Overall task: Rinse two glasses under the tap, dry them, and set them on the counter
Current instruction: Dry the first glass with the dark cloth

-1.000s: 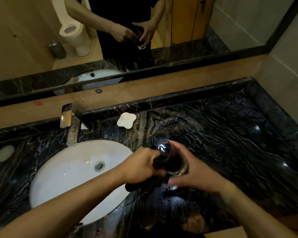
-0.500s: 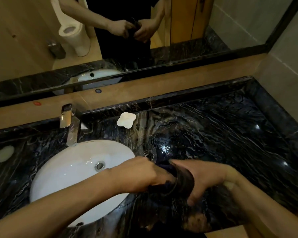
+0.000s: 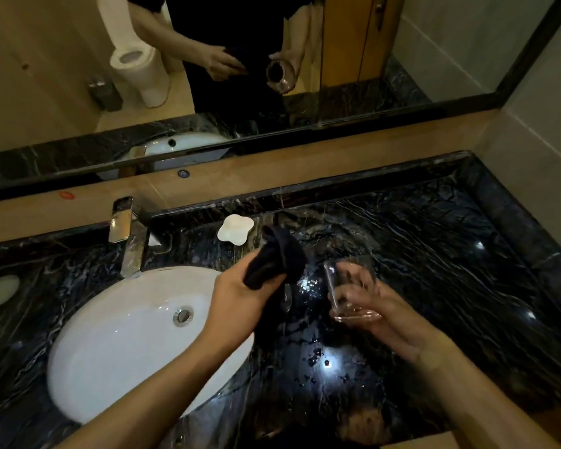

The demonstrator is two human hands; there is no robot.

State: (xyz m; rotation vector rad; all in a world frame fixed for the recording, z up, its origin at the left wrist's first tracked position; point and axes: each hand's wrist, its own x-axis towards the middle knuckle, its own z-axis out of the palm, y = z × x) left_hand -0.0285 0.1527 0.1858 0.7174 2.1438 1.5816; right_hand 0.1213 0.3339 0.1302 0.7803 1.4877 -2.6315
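Head view, looking down on a black marble worktop (image 3: 434, 254) with a white basin (image 3: 117, 345) set into it at left. Left hand (image 3: 240, 293) has its grip closed round a dark cloth (image 3: 276, 257); the cloth bunches up above the fist and a tail of it hangs down below the hand, over the basin's right edge. Right hand (image 3: 366, 303) holds a clear glass (image 3: 350, 286), fingers curled round its wall. Glass is tilted, held above the worktop just right of the cloth and apart from it. Cloth and glass do not touch.

Second glass: cannot tell where it is; a faint clear shape between the two hands is too blurred to identify.

Water drops and bright reflections lie on the worktop below the hands. Chrome tap (image 3: 127, 234) stands behind the basin; no stream visible. White lobed dish (image 3: 235, 229) sits on the worktop near the back edge, beside the tap. Mirror (image 3: 434, 53) along the back wall reflects both hands, glass and cloth.
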